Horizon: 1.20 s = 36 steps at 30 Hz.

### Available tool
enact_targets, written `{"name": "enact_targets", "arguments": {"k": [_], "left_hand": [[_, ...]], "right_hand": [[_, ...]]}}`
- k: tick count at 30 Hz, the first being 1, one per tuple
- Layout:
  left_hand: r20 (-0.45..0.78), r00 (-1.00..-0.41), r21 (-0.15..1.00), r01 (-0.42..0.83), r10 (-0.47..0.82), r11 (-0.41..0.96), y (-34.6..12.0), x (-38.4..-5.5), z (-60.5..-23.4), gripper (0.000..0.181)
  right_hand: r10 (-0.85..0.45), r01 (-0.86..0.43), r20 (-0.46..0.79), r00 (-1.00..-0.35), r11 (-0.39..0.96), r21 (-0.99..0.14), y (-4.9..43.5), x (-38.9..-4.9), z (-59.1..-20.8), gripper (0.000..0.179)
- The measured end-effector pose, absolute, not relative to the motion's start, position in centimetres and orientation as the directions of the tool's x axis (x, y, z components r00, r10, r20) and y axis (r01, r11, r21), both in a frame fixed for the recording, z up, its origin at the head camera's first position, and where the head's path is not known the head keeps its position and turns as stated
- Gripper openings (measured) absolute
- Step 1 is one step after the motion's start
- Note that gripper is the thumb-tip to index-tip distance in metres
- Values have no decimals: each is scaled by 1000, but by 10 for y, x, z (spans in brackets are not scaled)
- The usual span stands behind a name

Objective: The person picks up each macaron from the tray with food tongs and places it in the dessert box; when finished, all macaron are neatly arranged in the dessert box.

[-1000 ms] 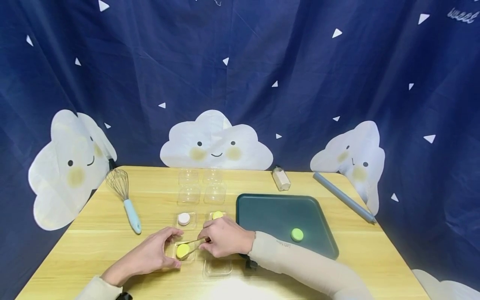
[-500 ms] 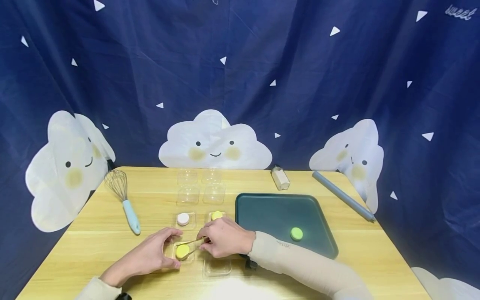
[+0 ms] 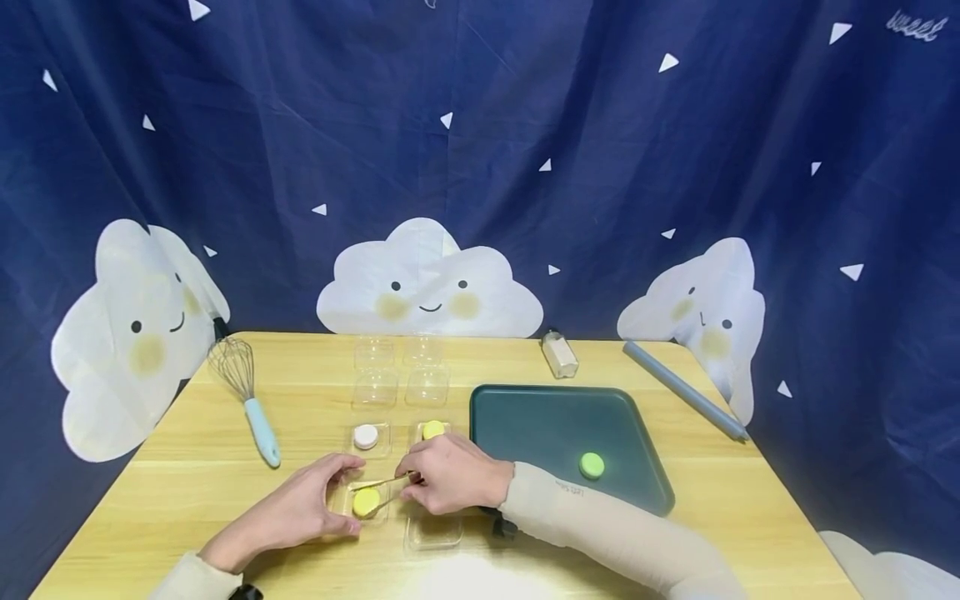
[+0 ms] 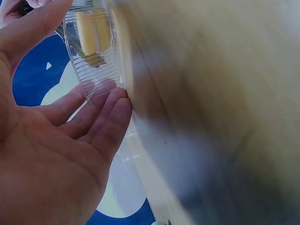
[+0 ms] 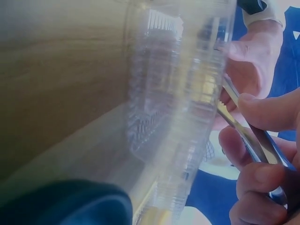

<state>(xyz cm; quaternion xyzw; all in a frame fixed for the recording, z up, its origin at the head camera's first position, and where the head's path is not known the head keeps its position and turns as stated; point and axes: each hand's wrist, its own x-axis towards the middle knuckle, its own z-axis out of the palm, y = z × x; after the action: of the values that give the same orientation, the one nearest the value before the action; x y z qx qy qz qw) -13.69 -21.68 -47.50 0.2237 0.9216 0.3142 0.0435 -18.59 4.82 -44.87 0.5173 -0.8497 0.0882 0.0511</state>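
Note:
My left hand [image 3: 300, 504] holds a small clear plastic box [image 4: 101, 77] between thumb and fingers, near the table's front edge. A yellow macaron [image 3: 367, 502] sits inside it; in the left wrist view the macaron stands behind the ribbed wall. My right hand [image 3: 453, 475] grips gold-coloured tongs [image 5: 255, 136] between thumb and fingers. In the head view their arms are spread, one on the far side of the macaron, the other at its near right side. Whether the tips touch it I cannot tell.
An open clear box [image 3: 435, 535] lies by my right hand. Behind are boxes with a white macaron [image 3: 366, 437] and another yellow macaron [image 3: 433, 429]. A dark green tray [image 3: 551, 417] bears a green macaron [image 3: 592, 466]. A whisk [image 3: 258, 425], rolling pin [image 3: 686, 392] and bottle [image 3: 560, 356] lie farther out.
The near arm of the tongs has shifted slightly right, away from the macaron's front edge, and the tongs look wider apart. Both hands stay nearly in place.

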Motion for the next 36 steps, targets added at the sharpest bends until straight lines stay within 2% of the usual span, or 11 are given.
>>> {"name": "enact_targets", "arguments": {"k": [12,21,31,36], "left_hand": [[38,-907,596,358,420,719,-215,-134,-474,89],[24,-918,627,322,395,710,-216,-134,-467,99],[155,-938,594,339,310,729,-206,-136,-442,86],[164,-922,593,377,351,712,-184,-138,-434,81]], "right_hand": [[-862,-891,231,-450,415,-185,54,-187,-445,17],[-825,-845,221,-520,459,-275,66,-193,-437,19],[-676,-785,406,-615,475,-397,104,-204,-425,19],[-579,-703,405,-708,520,-485,139,-212,-415,18]]}}
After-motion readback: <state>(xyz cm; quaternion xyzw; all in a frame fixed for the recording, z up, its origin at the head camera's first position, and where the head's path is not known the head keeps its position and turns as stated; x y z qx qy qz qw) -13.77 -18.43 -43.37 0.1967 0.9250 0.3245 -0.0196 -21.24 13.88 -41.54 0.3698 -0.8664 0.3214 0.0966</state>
